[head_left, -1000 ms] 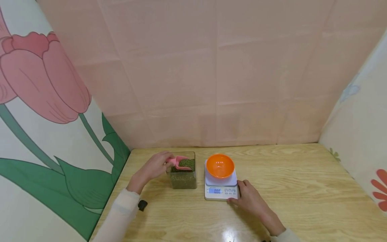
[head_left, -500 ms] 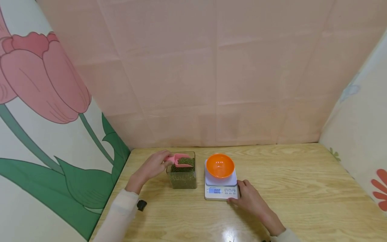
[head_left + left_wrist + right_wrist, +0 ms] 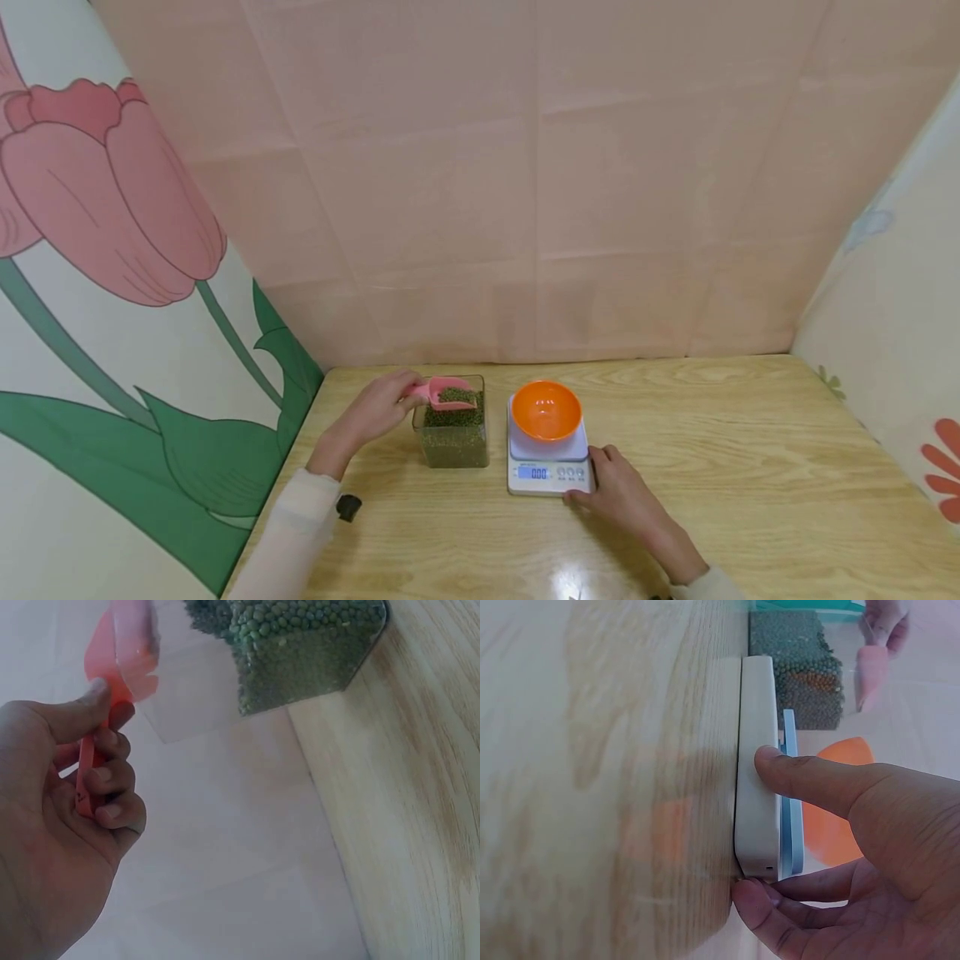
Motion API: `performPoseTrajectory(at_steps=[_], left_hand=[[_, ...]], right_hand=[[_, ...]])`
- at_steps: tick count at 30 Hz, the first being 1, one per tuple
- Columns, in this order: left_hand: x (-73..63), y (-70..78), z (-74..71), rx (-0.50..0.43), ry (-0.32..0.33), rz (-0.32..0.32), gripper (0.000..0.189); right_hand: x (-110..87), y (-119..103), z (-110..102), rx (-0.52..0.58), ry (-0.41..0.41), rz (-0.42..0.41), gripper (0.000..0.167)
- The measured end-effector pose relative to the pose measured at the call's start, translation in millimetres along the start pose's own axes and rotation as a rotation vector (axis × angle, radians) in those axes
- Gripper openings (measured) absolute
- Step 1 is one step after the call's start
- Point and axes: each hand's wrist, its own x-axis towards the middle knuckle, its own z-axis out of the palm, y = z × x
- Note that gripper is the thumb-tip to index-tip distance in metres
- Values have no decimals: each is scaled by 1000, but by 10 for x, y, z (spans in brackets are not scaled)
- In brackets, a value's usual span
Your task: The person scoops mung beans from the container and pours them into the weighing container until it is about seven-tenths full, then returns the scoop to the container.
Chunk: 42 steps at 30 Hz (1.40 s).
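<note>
My left hand (image 3: 378, 408) grips the handle of a pink scoop (image 3: 438, 389), thumb on top and fingers curled round it in the left wrist view. Green mung beans (image 3: 457, 398) heap in the scoop's bowl. The scoop is raised over a clear square container (image 3: 456, 454) partly filled with the same beans. To its right, a white kitchen scale (image 3: 551, 471) reads 0.00 and carries an orange bowl (image 3: 546, 412) with no beans visible inside. At the scale's near right corner, my right hand (image 3: 626, 504) pinches its edges between thumb and fingers (image 3: 754, 900).
Everything stands on a wood-grain table (image 3: 712, 458). A pink sheet (image 3: 525, 208) hangs along its back edge, and a wall with painted tulips (image 3: 112, 208) borders the left side. A small black piece (image 3: 348, 507) shows beside the left sleeve.
My left hand has lifted the scoop of beans slightly, up from the beans in the container. My right hand, the scale and the orange bowl stay where they were.
</note>
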Motion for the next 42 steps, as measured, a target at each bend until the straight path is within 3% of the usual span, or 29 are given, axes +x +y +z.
performPoseTrajectory(at_steps=[27, 42], left_hand=[[50, 142, -137, -3, 3, 60, 24], [165, 257, -110, -43, -9, 68, 24]], right_hand=[[-7, -8, -9, 9, 3, -1, 84], [-12, -7, -5, 10, 5, 2, 86]])
